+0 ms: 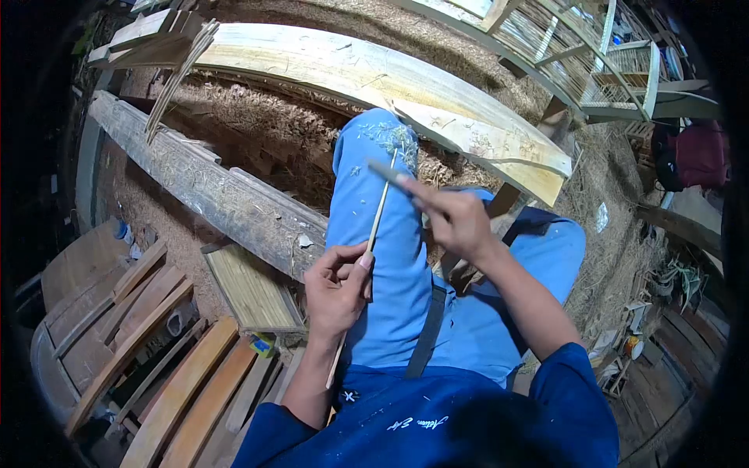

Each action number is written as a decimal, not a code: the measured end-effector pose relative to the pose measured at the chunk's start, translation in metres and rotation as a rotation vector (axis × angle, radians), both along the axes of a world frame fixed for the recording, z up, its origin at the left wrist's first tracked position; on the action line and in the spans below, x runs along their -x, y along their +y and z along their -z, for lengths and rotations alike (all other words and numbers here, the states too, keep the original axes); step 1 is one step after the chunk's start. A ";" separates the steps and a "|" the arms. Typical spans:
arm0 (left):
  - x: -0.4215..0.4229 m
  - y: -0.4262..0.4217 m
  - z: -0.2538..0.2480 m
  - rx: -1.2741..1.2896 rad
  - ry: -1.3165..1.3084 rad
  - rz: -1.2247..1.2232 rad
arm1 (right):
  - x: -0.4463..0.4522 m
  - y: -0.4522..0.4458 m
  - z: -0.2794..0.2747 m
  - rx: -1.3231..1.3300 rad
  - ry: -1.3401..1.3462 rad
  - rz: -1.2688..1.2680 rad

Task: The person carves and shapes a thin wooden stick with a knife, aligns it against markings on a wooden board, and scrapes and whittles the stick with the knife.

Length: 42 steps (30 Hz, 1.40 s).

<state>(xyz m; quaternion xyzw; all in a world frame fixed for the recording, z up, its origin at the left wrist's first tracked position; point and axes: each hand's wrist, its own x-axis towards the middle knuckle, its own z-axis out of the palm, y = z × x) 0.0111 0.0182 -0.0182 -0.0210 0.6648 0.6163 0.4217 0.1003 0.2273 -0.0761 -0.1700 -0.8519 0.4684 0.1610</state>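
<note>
My left hand (pixel 337 288) is closed round a thin, pale wooden strip (pixel 380 209). The strip runs up across my blue-trousered knee, and its lower end lies along my left forearm. My right hand (pixel 456 218) grips a knife (pixel 384 171), its grey blade pointing up and left across the upper part of the strip. Whether blade and strip touch is not clear. Fine shavings (pixel 390 139) lie on top of the knee.
Long wooden planks (pixel 312 58) cross the top, and a weathered beam (pixel 211 191) slants at the left. Thin sticks (pixel 178 82) lean over them. Curved boards (pixel 187 398) stand lower left, beside a slatted panel (pixel 251 287). A slatted frame (pixel 616 74) is upper right.
</note>
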 end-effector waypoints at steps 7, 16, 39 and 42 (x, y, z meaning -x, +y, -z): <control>-0.003 -0.005 0.006 -0.038 0.055 -0.004 | -0.005 -0.002 0.006 0.093 -0.049 -0.026; -0.002 -0.004 0.004 -0.018 0.054 0.003 | -0.019 -0.005 -0.008 -0.125 -0.105 -0.213; -0.004 -0.007 -0.003 0.056 0.081 0.047 | -0.027 -0.014 -0.017 -0.201 -0.145 -0.240; -0.002 -0.006 0.001 0.034 0.042 0.022 | -0.026 -0.005 0.001 -0.178 -0.074 -0.231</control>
